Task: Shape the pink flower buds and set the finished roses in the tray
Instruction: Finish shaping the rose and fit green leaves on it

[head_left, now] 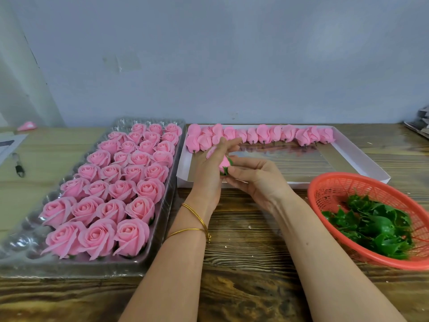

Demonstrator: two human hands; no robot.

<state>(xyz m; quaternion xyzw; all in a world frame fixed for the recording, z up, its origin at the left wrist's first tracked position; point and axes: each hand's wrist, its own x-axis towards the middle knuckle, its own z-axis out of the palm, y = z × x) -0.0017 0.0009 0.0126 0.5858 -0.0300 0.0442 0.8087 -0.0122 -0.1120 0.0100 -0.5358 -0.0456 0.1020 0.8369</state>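
A pink flower bud (224, 162) with a green calyx at its base sits between both hands above the near edge of the white box. My left hand (209, 173) wraps its fingers round the bud's petals. My right hand (253, 176) pinches the green base from the right. A clear plastic tray (148, 261) at the left holds several finished pink roses (120, 182) in rows. More closed pink buds (267, 134) lie in a row along the far side of the white box (357, 156).
A red mesh basket (329, 189) with several green calyx pieces (373, 226) stands at the right. A pen (19, 164) and paper (9, 145) lie at the far left, with a loose pink piece (27, 126) near the wall. Papers (420, 126) lie at the far right.
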